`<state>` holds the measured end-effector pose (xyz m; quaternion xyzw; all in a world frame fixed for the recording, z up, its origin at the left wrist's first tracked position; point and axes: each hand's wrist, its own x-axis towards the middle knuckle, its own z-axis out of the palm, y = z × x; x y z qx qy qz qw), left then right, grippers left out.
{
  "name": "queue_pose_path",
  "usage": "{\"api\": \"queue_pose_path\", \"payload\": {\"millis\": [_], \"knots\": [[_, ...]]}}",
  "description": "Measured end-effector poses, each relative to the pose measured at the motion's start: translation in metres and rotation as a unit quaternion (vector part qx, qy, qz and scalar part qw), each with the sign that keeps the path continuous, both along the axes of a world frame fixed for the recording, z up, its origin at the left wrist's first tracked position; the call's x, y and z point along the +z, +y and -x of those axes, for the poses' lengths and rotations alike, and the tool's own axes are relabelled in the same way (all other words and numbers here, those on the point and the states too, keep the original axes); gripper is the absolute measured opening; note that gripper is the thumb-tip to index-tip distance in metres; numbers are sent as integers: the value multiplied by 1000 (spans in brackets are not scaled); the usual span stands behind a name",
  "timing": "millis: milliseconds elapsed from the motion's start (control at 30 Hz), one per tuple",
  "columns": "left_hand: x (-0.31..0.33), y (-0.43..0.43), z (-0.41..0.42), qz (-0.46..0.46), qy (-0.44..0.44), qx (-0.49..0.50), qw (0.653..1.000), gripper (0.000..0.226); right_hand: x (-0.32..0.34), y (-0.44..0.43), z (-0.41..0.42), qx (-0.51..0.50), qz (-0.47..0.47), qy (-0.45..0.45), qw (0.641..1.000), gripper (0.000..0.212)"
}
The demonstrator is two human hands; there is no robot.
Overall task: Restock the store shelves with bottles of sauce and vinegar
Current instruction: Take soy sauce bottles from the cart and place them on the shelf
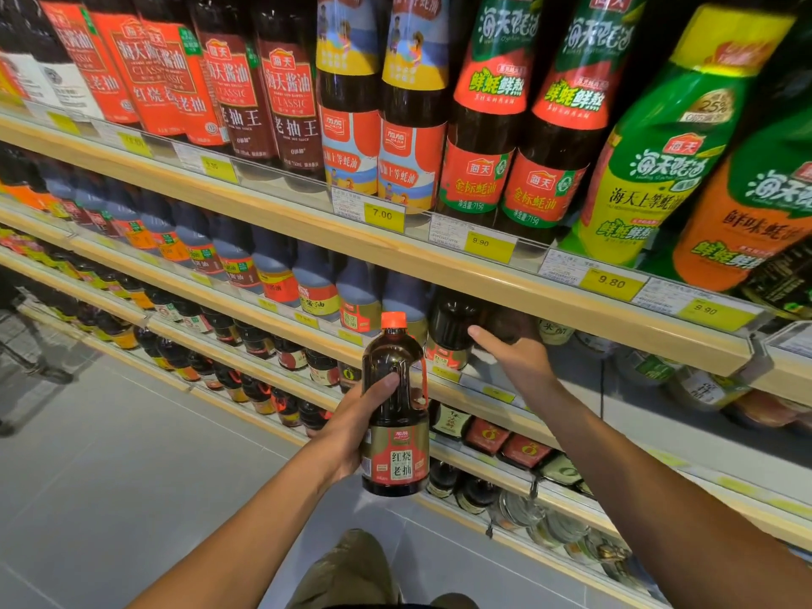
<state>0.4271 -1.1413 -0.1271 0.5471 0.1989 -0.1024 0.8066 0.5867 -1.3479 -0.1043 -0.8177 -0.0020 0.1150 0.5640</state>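
My left hand (358,421) grips a dark sauce bottle (395,426) with an orange cap, a side handle and a red and gold label, holding it upright in front of the shelves. My right hand (516,351) reaches into the second shelf, thumb out, its fingers hidden behind a dark bottle (452,331) that stands there. Whether the fingers hold anything cannot be seen.
Wooden shelf edges (395,252) with yellow price tags run diagonally across the view. The top shelf carries tall soy and oyster sauce bottles (483,112). Lower shelves hold rows of dark bottles (246,336). Grey floor tiles (110,454) lie at the left, my knee (351,569) below.
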Motion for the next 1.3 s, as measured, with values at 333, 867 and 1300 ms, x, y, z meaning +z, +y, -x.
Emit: {"api": "queue_pose_path", "payload": {"millis": [333,867,1300], "knots": [[13,-47,-18,43,-37,-101,993,77,12,-39,72,182,-57,136,972,49],[12,-95,-52,30,2,-178,984,86,19,-60,79,132,-32,152,979,46],[11,-61,-68,-99,10,-39,994,32,34,-74,10,92,37,138,985,58]]}}
